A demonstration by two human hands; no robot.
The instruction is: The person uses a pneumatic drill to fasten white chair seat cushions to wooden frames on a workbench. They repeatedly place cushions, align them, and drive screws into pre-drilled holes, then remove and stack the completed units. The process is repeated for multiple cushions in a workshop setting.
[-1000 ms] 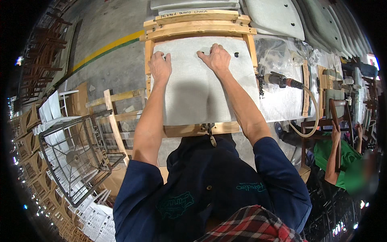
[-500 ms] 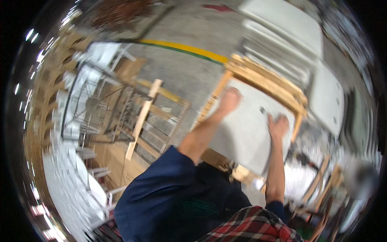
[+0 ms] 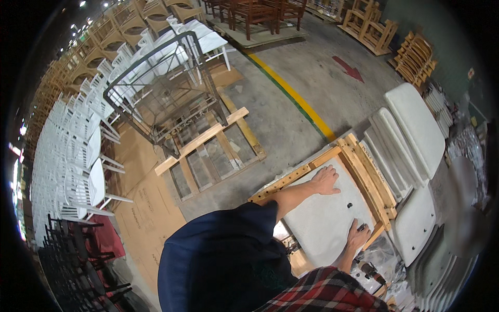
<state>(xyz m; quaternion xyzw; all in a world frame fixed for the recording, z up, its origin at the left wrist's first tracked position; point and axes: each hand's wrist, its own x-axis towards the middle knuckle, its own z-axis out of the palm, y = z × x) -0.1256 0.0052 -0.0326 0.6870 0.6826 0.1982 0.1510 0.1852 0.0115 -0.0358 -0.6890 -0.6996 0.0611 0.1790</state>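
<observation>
A pale grey seat panel [image 3: 314, 221] lies inside a wooden frame [image 3: 364, 174], with a small black fitting [image 3: 350, 205] standing on its surface. My left hand [image 3: 326, 180] is open, fingers spread flat on the panel near its far edge. Close to the panel's right edge, my right hand [image 3: 356, 237] has thumb and fingers closed about another small black piece [image 3: 362, 228], whose exact shape is partly hidden. A power drill [image 3: 370, 271] lies just beyond my right wrist, on clear plastic wrapping.
Stacked pale panels [image 3: 416, 132] stand to the right, with another black-studded panel [image 3: 413, 226] below them. A wooden pallet [image 3: 208, 161] and a dark metal frame [image 3: 161, 93] sit to the left, before rows of white chairs [image 3: 83, 182]. A yellow line [image 3: 291, 93] crosses the floor.
My view has swung, so the bench sits lower and the picture is sharper. My left hand now lies flat with fingers spread. My right hand's fingers have closed about a small black piece.
</observation>
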